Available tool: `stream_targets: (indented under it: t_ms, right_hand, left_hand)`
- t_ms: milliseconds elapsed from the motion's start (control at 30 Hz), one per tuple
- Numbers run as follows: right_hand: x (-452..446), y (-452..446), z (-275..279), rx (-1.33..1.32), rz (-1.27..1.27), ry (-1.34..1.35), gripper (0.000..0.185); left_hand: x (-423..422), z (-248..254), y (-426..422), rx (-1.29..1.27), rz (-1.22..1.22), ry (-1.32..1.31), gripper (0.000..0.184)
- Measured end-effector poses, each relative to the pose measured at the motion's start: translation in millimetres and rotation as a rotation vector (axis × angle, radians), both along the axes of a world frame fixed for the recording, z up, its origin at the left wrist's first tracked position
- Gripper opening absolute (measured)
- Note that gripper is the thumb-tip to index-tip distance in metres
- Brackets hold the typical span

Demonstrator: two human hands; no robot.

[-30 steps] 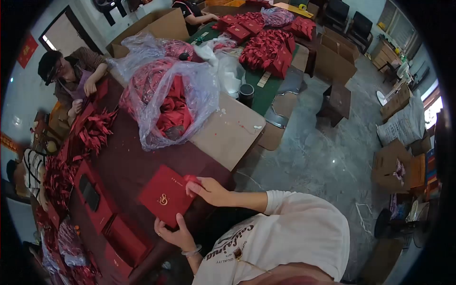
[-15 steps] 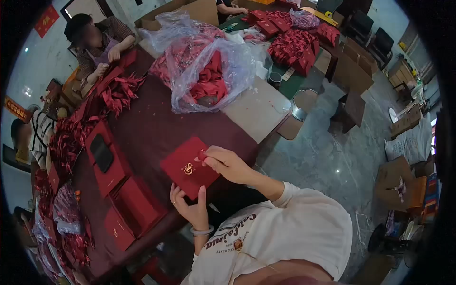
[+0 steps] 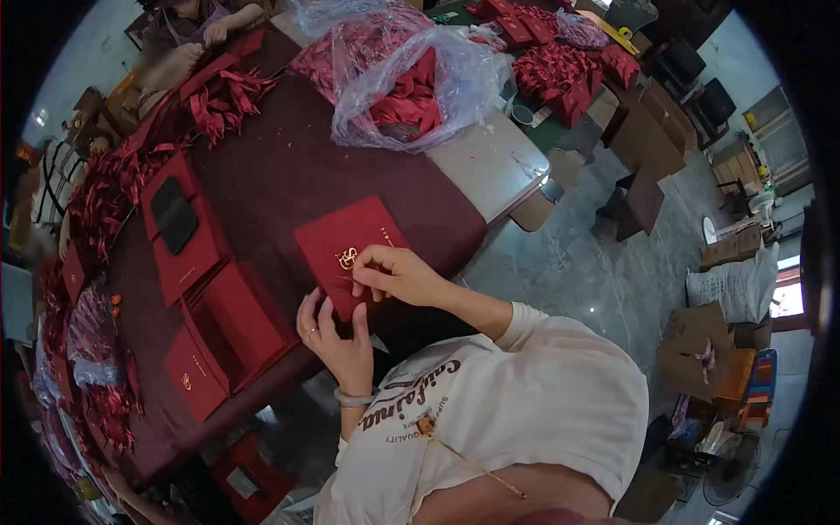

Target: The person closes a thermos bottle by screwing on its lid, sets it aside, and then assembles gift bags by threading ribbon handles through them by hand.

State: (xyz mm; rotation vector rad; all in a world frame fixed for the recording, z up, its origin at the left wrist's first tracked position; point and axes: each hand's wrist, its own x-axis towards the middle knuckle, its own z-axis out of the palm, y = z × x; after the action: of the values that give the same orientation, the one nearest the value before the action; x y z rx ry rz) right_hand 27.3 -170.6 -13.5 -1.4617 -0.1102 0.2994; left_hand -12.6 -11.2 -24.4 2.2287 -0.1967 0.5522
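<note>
- While two bare hands are working at the near side of the table, a flat red packet (image 3: 337, 232) is sitting between them, its gold monogram (image 3: 346, 259) facing up, by the edge of the dark red tablecloth (image 3: 271, 206); whether the cloth is bearing its weight is not showing.

- Wearing a ring and a pale bracelet (image 3: 353, 400), the left hand (image 3: 339, 343) is cradling the packet's near corner, thumb standing apart from the fingers; how firmly they are gripping, one cannot tell.

- Over the packet's face, the right hand (image 3: 394, 276) is curling its fingers closed, thumb and forefinger meeting beside the monogram; anything pinched between the tips is hiding from view.

- Judging by its thin, crisp-edged look, the packet is probably behaving as a light, fairly stiff piece, liable to crease or scuff rather than break. Its plain side edges and near corner are offering the best hold, sparing the gold print.

- To the left, an open red box (image 3: 234, 328) is resting on the cloth, near a dark phone (image 3: 175, 217) that is lying on another red piece (image 3: 197, 267).

- Farther back, a clear plastic bag (image 3: 477, 83) is holding red goods, while a co-worker's hands (image 3: 215, 35) are handling red material across the table.
</note>
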Motion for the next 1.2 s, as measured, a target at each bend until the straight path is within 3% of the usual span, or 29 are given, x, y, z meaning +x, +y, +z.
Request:
stream_targets:
  t_ms: [33, 100, 167, 400, 467, 567, 667, 833, 900, 1200]
  right_hand:
    - [1.2, -0.5, -2.4, 0.136, -0.012, -0.026, 0.013]
    - [4.0, -4.1, -3.6, 0.121, -0.009, -0.05, 0.014]
    - [4.6, -7.3, -5.1, 0.056, 0.06, -0.052, 0.015]
    - [4.0, -0.5, -14.5, -0.098, 0.003, -0.358, 0.013]
    - [2.4, -0.1, -10.4, -0.148, 0.022, -0.338, 0.013]
    - [1.6, 0.9, -5.4, -0.235, 0.021, -0.342, 0.011]
    - [4.6, -0.5, -6.4, -0.231, 0.04, -0.289, 0.014]
    - [7.6, -3.7, 9.3, -0.274, 0.05, -0.059, 0.016]
    - [9.8, -1.5, 12.3, -0.303, 0.02, -0.26, 0.014]
    - [12.6, 17.2, 12.7, -0.453, 0.168, -0.396, 0.013]
  left_hand:
    - [-0.1, 7.3, -1.0, 0.239, 0.058, -0.098, 0.037]
    - [1.0, 1.4, -2.4, 0.204, 0.056, -0.091, 0.035]
    - [3.2, -5.2, -3.9, -0.098, -0.006, -0.022, 0.036]
    - [8.7, -5.7, 5.0, -0.151, -0.024, 0.085, 0.039]
    - [7.6, -12.2, 10.5, -0.432, 0.017, 0.346, 0.038]
    - [7.9, -4.5, 7.6, -0.629, -0.035, 0.362, 0.037]
    - [6.0, -10.0, 14.6, -0.404, -0.058, 0.281, 0.041]
    - [4.3, -5.3, 21.4, -0.456, -0.079, 0.355, 0.046]
    - [4.8, -11.1, 24.3, -0.53, -0.108, 0.359, 0.05]
    - [5.1, -14.0, 31.4, -0.546, -0.194, 0.352, 0.056]
